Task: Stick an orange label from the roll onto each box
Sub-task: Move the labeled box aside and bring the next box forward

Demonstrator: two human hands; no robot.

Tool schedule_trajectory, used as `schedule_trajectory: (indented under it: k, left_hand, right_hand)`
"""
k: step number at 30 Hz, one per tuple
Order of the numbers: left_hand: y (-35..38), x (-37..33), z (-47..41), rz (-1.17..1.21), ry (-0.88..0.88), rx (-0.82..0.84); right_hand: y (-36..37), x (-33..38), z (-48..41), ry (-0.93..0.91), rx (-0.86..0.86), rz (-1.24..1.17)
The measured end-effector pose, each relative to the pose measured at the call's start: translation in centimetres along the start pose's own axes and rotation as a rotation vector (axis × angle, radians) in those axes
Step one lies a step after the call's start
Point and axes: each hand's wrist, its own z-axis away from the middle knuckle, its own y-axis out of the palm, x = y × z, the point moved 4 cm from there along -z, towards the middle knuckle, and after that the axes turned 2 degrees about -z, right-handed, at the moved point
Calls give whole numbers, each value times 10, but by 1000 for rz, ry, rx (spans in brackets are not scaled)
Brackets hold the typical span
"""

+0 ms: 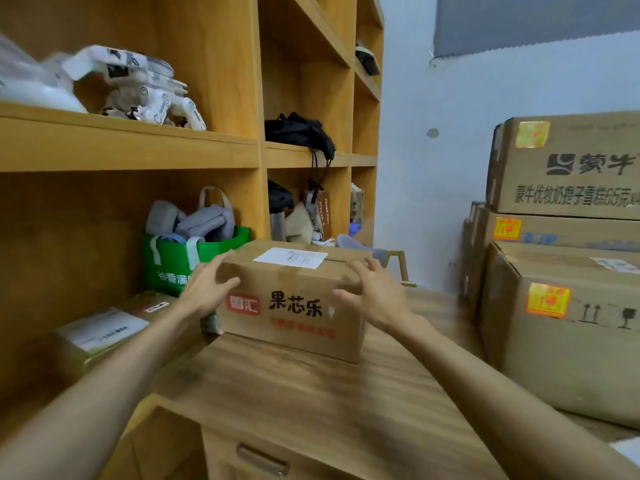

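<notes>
I have both arms stretched forward; my left hand [207, 289] is spread flat with fingers extended, my right hand [375, 296] open, fingers loosely curled.

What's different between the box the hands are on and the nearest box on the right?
The box between the hands shows no orange label; the nearest right-hand box has one. The first is smaller, with bold black and red print on its front; the second is bigger and plainer, with small handling symbols. The left hand touches the first; nothing touches the second. Both are brown cardboard on the desk.

Green tote bag [173, 261] and black bag [298, 131] on wooden shelves [131, 147]
</notes>
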Motion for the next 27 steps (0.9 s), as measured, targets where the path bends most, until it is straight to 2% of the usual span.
schedule_trajectory:
  k: [4,10,12,17,27]
  left_hand:
    - [4,8,-15,35,32,92]
    - [13,12,-26,-2,57,45]
    - [19,11,-23,31,52,83]
    - [34,-8,3,74,191,105]
    - [68,-87,85,81,314,11]
  right_hand:
    - [17,-8,-13,43,37,25]
    - [11,-28,-3,-11,14,27]
    - [3,-41,5,-4,34,-30]
    - [-31,-84,34,-4,82,-111]
    - [-91,-139,103,24,-42,153]
